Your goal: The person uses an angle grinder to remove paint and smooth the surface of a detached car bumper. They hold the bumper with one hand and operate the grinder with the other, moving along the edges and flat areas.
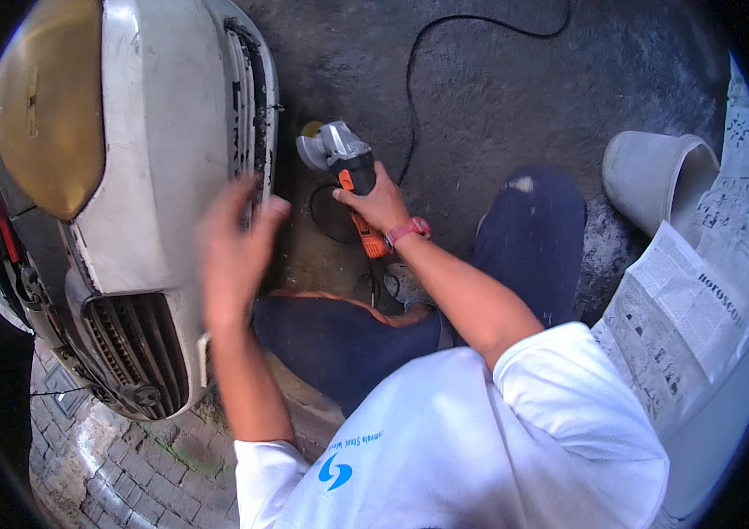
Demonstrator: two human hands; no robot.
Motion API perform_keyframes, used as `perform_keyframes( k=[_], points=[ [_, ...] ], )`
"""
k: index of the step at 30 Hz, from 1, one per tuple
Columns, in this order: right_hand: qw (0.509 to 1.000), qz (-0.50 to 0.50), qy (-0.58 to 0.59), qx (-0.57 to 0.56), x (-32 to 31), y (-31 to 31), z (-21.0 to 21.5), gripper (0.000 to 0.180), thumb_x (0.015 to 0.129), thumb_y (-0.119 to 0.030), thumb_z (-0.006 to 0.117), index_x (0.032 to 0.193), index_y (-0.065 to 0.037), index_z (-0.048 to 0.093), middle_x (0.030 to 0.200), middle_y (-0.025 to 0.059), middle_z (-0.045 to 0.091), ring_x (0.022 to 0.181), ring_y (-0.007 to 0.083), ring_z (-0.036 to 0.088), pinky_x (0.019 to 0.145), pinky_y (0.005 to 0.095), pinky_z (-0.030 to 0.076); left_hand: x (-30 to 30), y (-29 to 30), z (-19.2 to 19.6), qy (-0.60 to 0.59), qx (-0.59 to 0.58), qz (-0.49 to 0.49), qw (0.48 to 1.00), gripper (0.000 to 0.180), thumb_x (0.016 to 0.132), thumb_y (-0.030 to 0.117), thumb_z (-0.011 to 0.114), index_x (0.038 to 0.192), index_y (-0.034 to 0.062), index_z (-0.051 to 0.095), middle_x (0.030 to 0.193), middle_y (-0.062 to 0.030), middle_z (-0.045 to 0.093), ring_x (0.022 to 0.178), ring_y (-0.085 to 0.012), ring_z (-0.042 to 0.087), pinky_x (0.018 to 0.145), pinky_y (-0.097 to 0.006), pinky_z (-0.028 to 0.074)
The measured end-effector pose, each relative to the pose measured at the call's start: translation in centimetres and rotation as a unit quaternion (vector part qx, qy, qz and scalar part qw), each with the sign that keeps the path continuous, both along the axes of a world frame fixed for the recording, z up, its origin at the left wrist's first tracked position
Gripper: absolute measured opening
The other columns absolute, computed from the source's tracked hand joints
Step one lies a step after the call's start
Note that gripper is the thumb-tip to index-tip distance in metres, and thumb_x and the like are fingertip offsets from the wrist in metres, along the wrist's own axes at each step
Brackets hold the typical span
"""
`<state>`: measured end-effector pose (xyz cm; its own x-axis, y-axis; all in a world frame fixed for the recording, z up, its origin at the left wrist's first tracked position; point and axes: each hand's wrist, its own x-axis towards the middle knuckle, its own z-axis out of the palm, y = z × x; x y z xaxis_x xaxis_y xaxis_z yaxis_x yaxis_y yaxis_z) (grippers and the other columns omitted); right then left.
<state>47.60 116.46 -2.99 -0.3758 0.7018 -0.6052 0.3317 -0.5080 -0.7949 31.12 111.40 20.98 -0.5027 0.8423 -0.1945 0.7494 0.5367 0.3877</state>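
Observation:
My right hand (381, 204) is wrapped round the body of an angle grinder (353, 166), orange and black with a silver head. Its disc and guard are at the far left end, close to the car bumper's edge but apart from it. My left hand (238, 251) is blurred by motion, thumb and fingers spread, with nothing visible in it. It is over the right edge of the white, scuffed car bumper (176, 97); whether it touches is unclear.
A dark cord (409, 79) runs over the grey concrete floor (489, 97). The bumper has a dark grille (138, 348) and a brownish covered panel (52, 106). At right, a whitish bucket (643, 172) lies tipped beside newspaper sheets (670, 304). My bent legs are below the grinder.

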Motion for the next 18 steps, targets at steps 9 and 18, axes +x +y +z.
perform_keyframes(
  k=[9, 18],
  points=[
    [0.994, -0.033, 0.101, -0.004, -4.1, -0.5, -4.7, 0.060, 0.079, -0.033, 0.097, 0.120, -0.001, 0.067, 0.104, 0.0089, 0.074, 0.091, 0.0181, 0.073, 0.082, 0.0366, 0.060, -13.1, 9.1, 12.3, 0.556, 0.149, -0.243, 0.781, 0.064, 0.105, 0.061, 0.068, 0.163, 0.0363, 0.055, 0.167, -0.0052, 0.055, 0.160, -0.0338, 0.044, 0.132, -0.053, 0.035],
    [0.983, -0.015, 0.158, -0.090, -6.7, -0.4, -5.3, 0.075, 0.074, -0.036, 0.097, 0.132, 0.001, 0.067, 0.118, 0.0174, 0.076, 0.109, 0.0298, 0.074, 0.098, 0.0418, 0.058, -16.9, 10.1, 8.1, 0.630, 0.093, -0.245, 0.731, 0.074, 0.104, 0.083, 0.044, 0.170, 0.0511, 0.037, 0.184, 0.0020, 0.028, 0.171, -0.0306, 0.021, 0.132, -0.076, 0.009]
  ],
)
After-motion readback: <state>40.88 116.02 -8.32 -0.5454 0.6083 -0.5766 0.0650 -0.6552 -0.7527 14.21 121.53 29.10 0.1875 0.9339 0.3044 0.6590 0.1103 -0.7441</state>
